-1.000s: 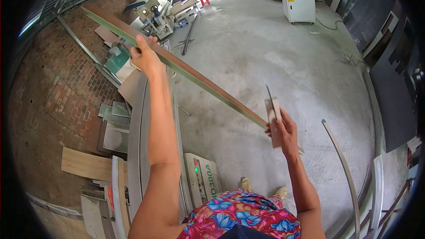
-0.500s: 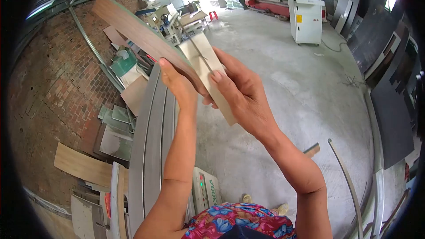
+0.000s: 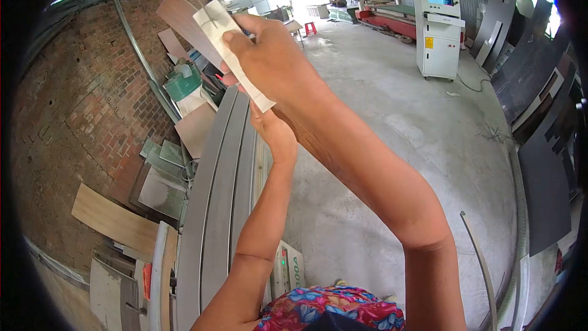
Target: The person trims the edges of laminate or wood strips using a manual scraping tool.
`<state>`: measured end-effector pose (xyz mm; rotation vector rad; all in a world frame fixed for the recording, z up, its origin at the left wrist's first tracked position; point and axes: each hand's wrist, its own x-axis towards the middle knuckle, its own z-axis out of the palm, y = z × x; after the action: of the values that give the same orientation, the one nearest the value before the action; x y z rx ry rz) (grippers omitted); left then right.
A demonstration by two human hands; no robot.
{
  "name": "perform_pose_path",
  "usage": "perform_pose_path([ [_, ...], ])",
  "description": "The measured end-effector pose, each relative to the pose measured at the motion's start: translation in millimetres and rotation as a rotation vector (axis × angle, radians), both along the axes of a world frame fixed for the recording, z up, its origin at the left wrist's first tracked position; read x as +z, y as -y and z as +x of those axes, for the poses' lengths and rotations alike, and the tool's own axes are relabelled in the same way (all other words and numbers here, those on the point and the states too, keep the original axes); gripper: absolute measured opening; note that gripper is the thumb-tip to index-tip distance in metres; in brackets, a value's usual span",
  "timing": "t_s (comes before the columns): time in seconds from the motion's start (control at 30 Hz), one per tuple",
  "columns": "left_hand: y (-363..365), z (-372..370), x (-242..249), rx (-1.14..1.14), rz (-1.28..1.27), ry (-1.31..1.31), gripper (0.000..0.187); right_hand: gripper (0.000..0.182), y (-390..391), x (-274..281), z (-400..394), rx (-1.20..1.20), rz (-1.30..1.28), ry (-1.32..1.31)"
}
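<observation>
My right hand (image 3: 266,55) is closed on a pale, flat strip (image 3: 236,58) with dark marks near its upper end, thumb on its face. Behind the strip runs a wood-toned board (image 3: 187,21), slanting up to the left. My left hand (image 3: 272,135) is lower, at the board's near end, partly hidden by the strip and my right arm; its fingers are wrapped round the board. Strip and board overlap in view; whether they touch is hidden.
Long grey panels (image 3: 211,208) lie to the left, beside a brick wall (image 3: 79,110) with leaning boards. A white machine cabinet (image 3: 438,30) with a screen stands at the back right. Dark sheets (image 3: 542,178) lean at right. A person (image 3: 338,0) is far back.
My right hand has moved up and left with the pale strip, which now crosses in front of the board. My left hand is now lower along the board. The view has shifted slightly.
</observation>
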<state>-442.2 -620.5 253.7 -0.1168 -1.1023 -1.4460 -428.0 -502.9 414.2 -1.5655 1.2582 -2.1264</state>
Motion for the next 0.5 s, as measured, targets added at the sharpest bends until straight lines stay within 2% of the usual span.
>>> perform_pose_path([
  [0.07,7.7,-0.9,-8.6,0.0,0.022,0.024,0.024,0.038,5.4,-2.4,0.3,-0.017,0.05,0.001],
  [0.17,-5.1,6.5,-0.7,0.104,0.019,0.049,0.025,0.029,9.0,-5.8,0.6,-0.08,0.059,-0.03],
  [0.27,-6.1,6.6,-1.8,0.211,-0.057,0.023,0.034,0.027,2.5,-9.1,-0.2,-0.101,0.031,-0.079],
  [0.37,2.5,4.5,-8.4,0.334,-0.163,0.088,0.04,0.025,2.6,-23.9,-4.9,-0.263,0.017,-0.193],
  [0.4,-1.3,7.1,-5.0,0.322,-0.166,0.12,0.043,0.024,-3.3,-27.2,-4.6,-0.271,0.049,-0.162],
  [0.5,-17.2,21.0,14.6,0.303,-0.176,0.215,0.056,0.025,-11.9,-45.3,-13.7,-0.416,0.038,-0.283],
])
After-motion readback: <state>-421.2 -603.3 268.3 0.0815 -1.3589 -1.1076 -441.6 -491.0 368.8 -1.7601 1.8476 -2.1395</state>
